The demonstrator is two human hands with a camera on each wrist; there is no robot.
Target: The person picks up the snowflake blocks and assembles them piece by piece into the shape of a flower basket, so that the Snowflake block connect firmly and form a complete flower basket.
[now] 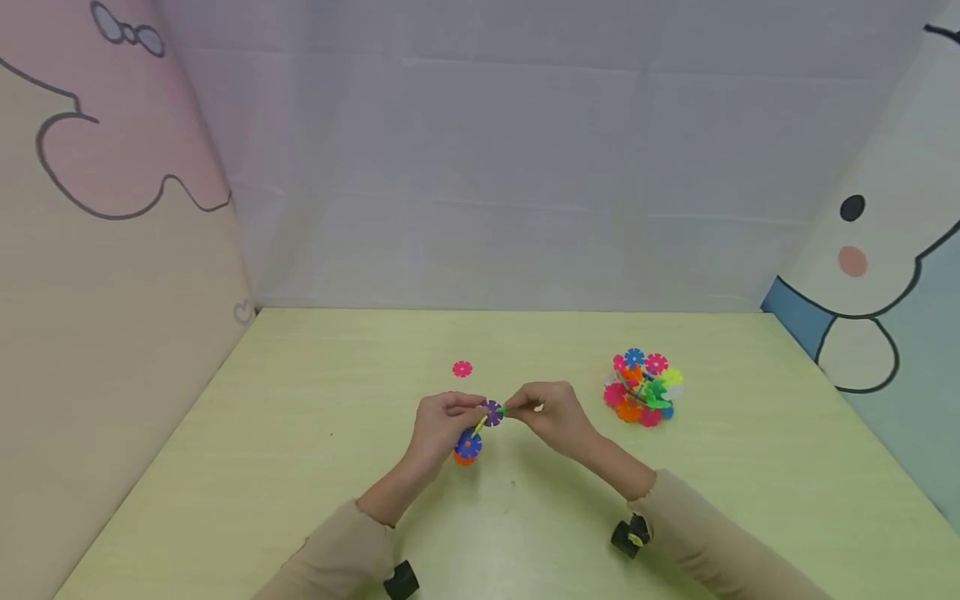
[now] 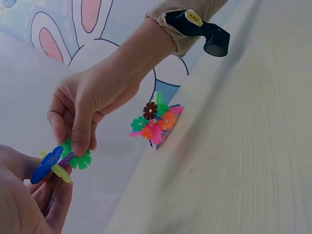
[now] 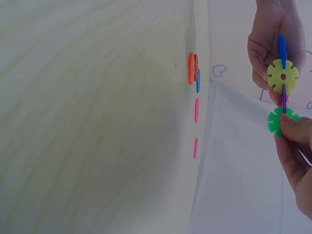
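Note:
Above the table, my left hand (image 1: 441, 429) pinches a short chain of notched plastic flower discs. Its blue disc (image 2: 47, 165), yellow disc (image 3: 282, 76) and purple disc (image 1: 492, 413) are slotted together edge to edge at angles. My right hand (image 1: 553, 415) pinches a green disc (image 3: 275, 123) between thumb and fingers. That green disc meets the purple disc at its rim; how deep the notches sit I cannot tell. Fingers partly cover the purple and green discs.
A pile of mixed-colour discs (image 1: 628, 408) lies on the table to the right. One pink disc (image 1: 462, 368) lies beyond the hands, and an orange disc (image 1: 464, 459) shows below the chain. A white cloth wall (image 1: 450, 167) stands behind the table (image 1: 337, 350).

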